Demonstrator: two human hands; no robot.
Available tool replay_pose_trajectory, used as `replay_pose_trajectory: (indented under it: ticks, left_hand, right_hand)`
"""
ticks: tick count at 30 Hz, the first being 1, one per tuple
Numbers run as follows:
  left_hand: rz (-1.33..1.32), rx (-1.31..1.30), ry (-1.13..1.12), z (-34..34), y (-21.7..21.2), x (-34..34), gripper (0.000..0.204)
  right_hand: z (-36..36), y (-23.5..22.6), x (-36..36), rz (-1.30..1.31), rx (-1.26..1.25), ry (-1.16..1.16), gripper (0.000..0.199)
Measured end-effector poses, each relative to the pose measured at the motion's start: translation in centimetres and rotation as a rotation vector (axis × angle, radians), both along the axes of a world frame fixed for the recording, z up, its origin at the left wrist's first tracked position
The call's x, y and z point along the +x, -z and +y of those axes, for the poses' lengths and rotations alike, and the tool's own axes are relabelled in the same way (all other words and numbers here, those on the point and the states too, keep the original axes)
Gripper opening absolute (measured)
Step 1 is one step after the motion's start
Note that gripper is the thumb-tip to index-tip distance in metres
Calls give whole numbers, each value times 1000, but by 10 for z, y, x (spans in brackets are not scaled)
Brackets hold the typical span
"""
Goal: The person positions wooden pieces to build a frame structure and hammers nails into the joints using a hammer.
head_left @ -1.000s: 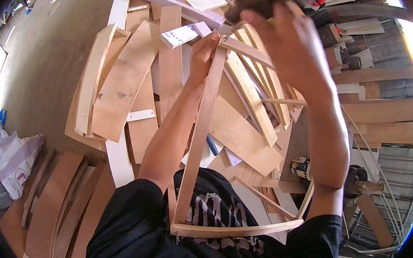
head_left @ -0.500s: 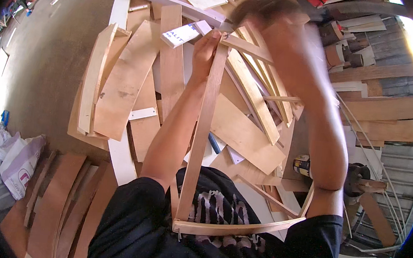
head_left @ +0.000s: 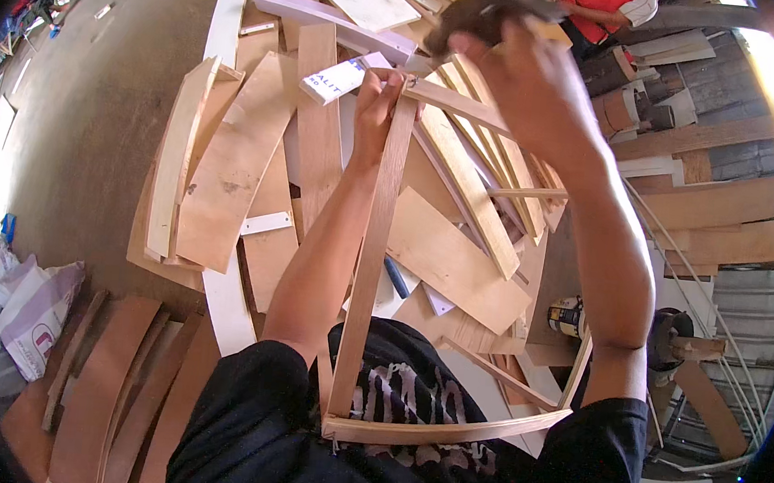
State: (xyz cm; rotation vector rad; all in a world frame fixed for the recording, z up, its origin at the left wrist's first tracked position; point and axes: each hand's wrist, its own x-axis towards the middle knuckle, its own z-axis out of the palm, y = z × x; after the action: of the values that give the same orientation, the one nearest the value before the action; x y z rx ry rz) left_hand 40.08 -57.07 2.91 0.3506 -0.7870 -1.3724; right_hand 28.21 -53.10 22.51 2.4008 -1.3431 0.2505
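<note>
A wooden frame (head_left: 372,268) of narrow strips leans against my black shirt, its near strip across my chest. My left hand (head_left: 377,112) is closed around the far left corner, where the long strip meets a crosspiece (head_left: 463,106). A small dark spot shows at that joint. Above and to the right of the corner, my right hand (head_left: 522,69) is raised, closed on a dark tool (head_left: 491,19). Motion smears both the hand and the tool, and the tool's exact kind cannot be made out.
Boards (head_left: 238,159) and strips lie piled beneath the frame, with a blue-handled object (head_left: 397,277) among them. A can (head_left: 566,315) stands at the right. Curved brown panels (head_left: 108,383) and plastic bags (head_left: 36,307) lie lower left. Another person in red (head_left: 600,12) is at the far right.
The frame's far left corner and my left hand have shifted slightly left and nearer. My right hand remains raised with the dark tool, still blurred. More of the person in red shows.
</note>
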Motion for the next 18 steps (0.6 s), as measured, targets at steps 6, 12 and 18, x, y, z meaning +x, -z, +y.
replay_pose_trajectory:
  ticks: [6,12,18]
  left_hand:
    - [18,35,0,2,-6,0,32]
    - [45,-15,93,0,7,9,24]
    - [82,17,81,1,-1,-2,23]
  right_hand:
    - [20,-4,12,226,-134,-149,28]
    - [22,-20,20,-320,36,42,24]
    - [8,11,6,-155,163,79,18]
